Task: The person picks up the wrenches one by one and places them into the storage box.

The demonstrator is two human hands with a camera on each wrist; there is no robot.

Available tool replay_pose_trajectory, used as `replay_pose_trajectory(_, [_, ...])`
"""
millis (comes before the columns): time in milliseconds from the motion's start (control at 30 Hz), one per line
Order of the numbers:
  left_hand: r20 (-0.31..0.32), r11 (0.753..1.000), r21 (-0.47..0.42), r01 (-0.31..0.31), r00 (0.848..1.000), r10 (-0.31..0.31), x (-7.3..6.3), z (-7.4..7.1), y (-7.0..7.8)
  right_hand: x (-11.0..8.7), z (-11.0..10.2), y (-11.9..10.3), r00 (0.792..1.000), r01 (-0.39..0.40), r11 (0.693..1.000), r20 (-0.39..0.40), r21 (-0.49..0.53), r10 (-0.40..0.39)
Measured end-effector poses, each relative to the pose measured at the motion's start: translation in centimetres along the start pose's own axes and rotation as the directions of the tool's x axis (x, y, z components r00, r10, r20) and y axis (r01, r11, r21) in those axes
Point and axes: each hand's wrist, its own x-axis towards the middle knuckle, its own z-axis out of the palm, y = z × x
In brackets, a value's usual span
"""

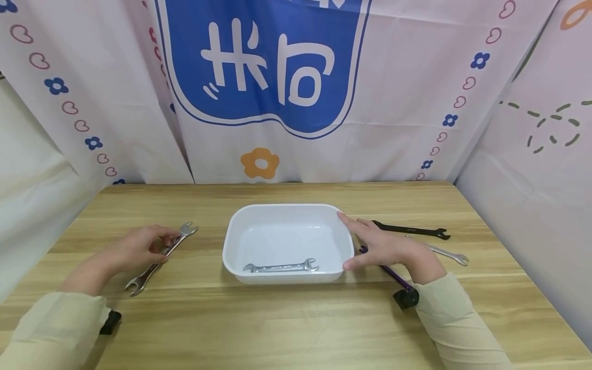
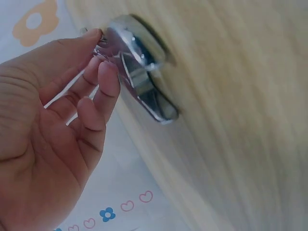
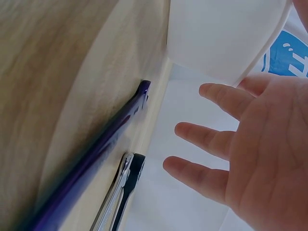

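My left hand (image 1: 134, 251) pinches a silver open-end wrench (image 1: 149, 273) between thumb and fingertips, left of the tray. The wrench slants, its lower head near the tabletop; in the left wrist view its head (image 2: 137, 43) looks blurred and shiny. On the right, my right hand (image 1: 381, 245) rests on the rim of a white rectangular tray (image 1: 288, 278), thumb and index finger spread along its right end. The right wrist view shows the other fingers (image 3: 202, 137) extended beside the tray wall. Inside the tray, along its near side, lies another silver open-end wrench (image 1: 281, 267).
Right of the tray lie a black wrench (image 1: 416, 230), a smaller silver wrench (image 1: 447, 253) and a purple wrench (image 1: 395, 276), partly hidden by the right hand and wrist. A printed cloth (image 1: 393, 103) hangs behind the wooden table (image 1: 277, 329).
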Motion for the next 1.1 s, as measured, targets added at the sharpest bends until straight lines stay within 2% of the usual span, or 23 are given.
replay_pose_trajectory(133, [-0.003,0.999,-0.020,-0.047,0.999,0.047,-0.2,0.1,0.2,0.2,0.1,-0.1,1.000,0.000,1.000,0.006,0.011,0.000])
replay_pose_trajectory(200, [0.000,0.999,-0.023,-0.043,0.999,0.043,-0.4,0.1,0.1,0.4,0.1,-0.2,1.000,0.007,1.000,0.010,0.017,-0.007])
replay_pose_trajectory(433, [0.034,0.997,-0.030,0.072,0.997,-0.071,-0.6,-0.2,0.3,0.6,0.1,-0.4,1.000,-0.012,1.000,0.015,0.014,0.011])
replay_pose_trajectory(733, [0.116,0.995,-0.002,0.101,0.988,-0.100,-0.1,-0.3,0.8,0.4,0.0,-0.3,1.000,-0.024,1.000,0.008,0.012,0.024])
replay_pose_trajectory(933, [0.145,0.995,0.057,0.081,0.986,-0.089,0.0,0.1,1.2,0.2,-0.1,-0.2,1.000,-0.018,1.000,0.004,0.010,0.018])
replay_pose_trajectory(1100, [0.131,0.996,0.076,0.049,0.990,-0.059,0.1,0.3,1.2,0.1,0.0,-0.1,0.999,-0.039,0.999,0.005,0.011,0.039])
